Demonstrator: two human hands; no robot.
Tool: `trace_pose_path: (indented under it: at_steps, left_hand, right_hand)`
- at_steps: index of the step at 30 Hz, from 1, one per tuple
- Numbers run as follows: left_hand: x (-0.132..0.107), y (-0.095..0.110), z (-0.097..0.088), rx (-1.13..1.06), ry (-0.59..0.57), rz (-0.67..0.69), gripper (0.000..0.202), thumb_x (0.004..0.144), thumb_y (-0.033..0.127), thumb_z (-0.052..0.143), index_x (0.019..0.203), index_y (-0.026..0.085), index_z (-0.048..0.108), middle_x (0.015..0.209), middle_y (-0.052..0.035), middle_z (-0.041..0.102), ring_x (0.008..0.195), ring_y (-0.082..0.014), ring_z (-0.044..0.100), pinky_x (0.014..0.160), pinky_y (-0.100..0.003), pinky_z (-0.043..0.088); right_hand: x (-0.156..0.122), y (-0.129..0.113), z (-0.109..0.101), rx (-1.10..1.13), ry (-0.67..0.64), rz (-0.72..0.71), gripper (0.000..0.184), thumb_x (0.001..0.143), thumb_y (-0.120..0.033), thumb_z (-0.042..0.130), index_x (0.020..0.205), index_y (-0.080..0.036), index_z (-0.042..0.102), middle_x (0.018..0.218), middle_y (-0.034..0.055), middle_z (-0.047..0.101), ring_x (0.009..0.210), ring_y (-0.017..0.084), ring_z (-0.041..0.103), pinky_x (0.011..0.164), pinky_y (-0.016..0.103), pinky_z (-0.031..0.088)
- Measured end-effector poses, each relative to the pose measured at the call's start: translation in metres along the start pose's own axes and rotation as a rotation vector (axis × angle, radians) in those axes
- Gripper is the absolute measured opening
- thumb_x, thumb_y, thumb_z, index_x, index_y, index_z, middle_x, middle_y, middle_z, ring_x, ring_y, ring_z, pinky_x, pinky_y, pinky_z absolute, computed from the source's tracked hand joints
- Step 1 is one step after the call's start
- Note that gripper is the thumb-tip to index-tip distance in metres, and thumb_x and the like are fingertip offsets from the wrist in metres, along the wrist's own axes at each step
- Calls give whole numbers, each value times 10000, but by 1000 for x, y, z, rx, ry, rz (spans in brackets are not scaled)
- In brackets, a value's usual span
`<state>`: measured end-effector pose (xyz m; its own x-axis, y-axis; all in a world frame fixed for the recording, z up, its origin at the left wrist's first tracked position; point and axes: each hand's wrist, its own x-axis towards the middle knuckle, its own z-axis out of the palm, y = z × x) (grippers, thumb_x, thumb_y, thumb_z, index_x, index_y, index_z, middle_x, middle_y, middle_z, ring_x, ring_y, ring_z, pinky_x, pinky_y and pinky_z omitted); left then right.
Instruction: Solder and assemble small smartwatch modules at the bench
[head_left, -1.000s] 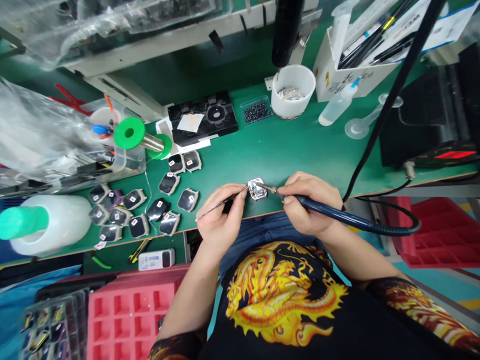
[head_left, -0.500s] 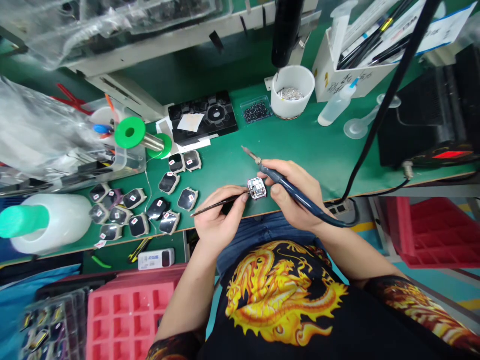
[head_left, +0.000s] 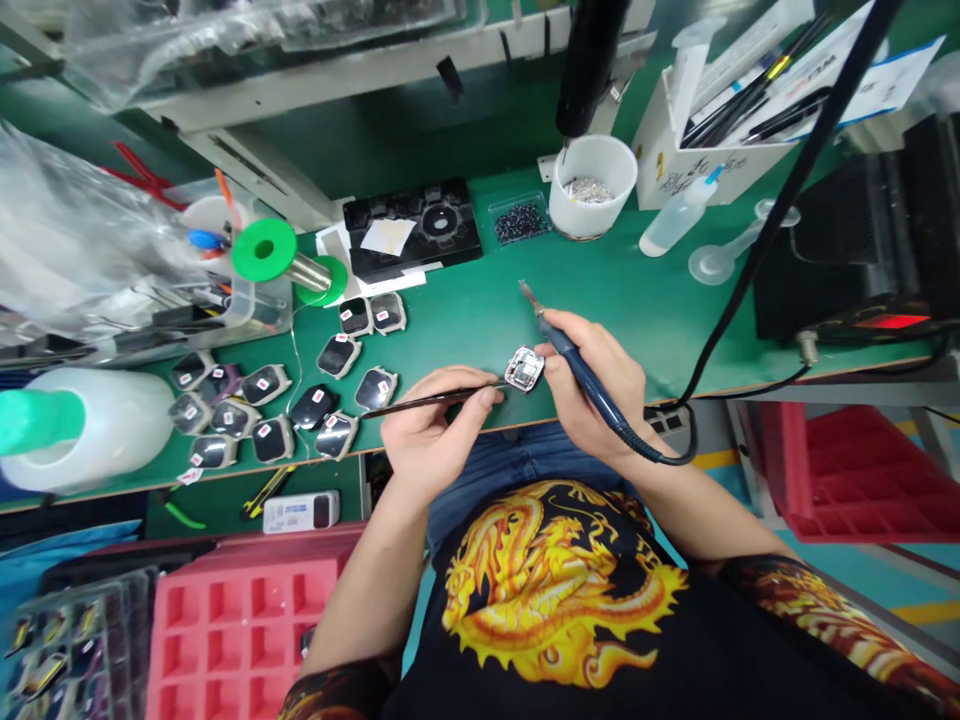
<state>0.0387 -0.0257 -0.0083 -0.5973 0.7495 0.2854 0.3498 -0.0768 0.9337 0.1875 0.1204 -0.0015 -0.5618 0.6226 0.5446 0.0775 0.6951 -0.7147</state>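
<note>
My left hand [head_left: 433, 425] is closed on dark tweezers [head_left: 431, 400], whose tips reach the left edge of an opened smartwatch case [head_left: 524, 369] with its circuit board showing. In my right hand [head_left: 592, 385] is a soldering iron [head_left: 581, 375], held like a pen. Its tip points up and away, well apart from the case. Fingers of the right hand are at the case's right edge; whether they grip it I cannot tell. Left of my hands lie several watches [head_left: 376, 388] with small labels on dark screens.
A solder spool [head_left: 264, 249] stands at the left. Behind are a black box [head_left: 411, 232], a small tray of black parts [head_left: 519, 220] and a white cup [head_left: 594, 188]. A squeeze bottle [head_left: 679, 212] and the soldering station [head_left: 855, 240] are at the right, with a hanging cable.
The soldering iron has turned more upright and its tip has shifted right. The watch case has tilted and moved slightly right and up. The tweezers lie flatter, and the camera view has shifted slightly.
</note>
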Motion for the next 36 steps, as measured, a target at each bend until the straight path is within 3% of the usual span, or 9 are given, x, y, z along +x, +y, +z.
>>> trace_pose_path:
  at_steps: [4, 10, 16, 22, 27, 36]
  left_hand:
    - [-1, 0, -5, 17, -107, -22, 91, 972, 261, 784, 1052, 224, 809, 1031, -72, 807, 918, -192, 800, 811, -345, 708]
    - [2, 0, 4, 54, -38, -57, 115, 986, 273, 771, 1085, 224, 804, 1079, -76, 806, 934, -184, 798, 770, -298, 691]
    - [1, 0, 2, 45, 35, -34, 110, 992, 284, 768, 1075, 219, 800, 1077, -80, 806, 983, -202, 799, 843, -347, 698]
    - [0, -1, -2, 86, -33, -2, 95, 978, 290, 783, 1039, 220, 800, 1047, -68, 808, 922, -188, 805, 838, -339, 706]
    - [1, 0, 0, 107, -37, 21, 96, 979, 280, 780, 1050, 218, 798, 1041, -68, 813, 937, -191, 801, 863, -350, 700]
    - [6, 7, 3, 124, -101, 58, 133, 978, 197, 768, 1106, 217, 799, 1090, -74, 819, 1015, -195, 784, 889, -359, 672]
  right_hand:
    - [-2, 1, 1, -26, 37, -10, 328, 1101, -300, 594, 1414, -229, 661, 1100, 86, 777, 918, 249, 738, 903, 418, 636]
    - [-9, 5, 1, 32, 69, 33, 317, 1099, -316, 614, 1394, -237, 698, 1157, 87, 789, 948, 252, 790, 932, 424, 674]
    - [-11, 6, -1, 108, 93, 58, 336, 1110, -354, 613, 1414, -232, 690, 1130, 86, 784, 902, 246, 802, 896, 418, 696]
    - [-6, 4, -2, 78, 75, -15, 321, 1122, -347, 598, 1417, -245, 669, 1128, 84, 790, 955, 254, 794, 973, 455, 671]
    - [-8, 4, -5, 116, 36, -35, 346, 1122, -336, 595, 1455, -254, 644, 1048, 58, 796, 908, 246, 797, 927, 431, 670]
    - [-12, 8, -5, 133, 17, -17, 365, 1133, -377, 569, 1469, -244, 625, 1081, 70, 792, 915, 240, 796, 880, 409, 673]
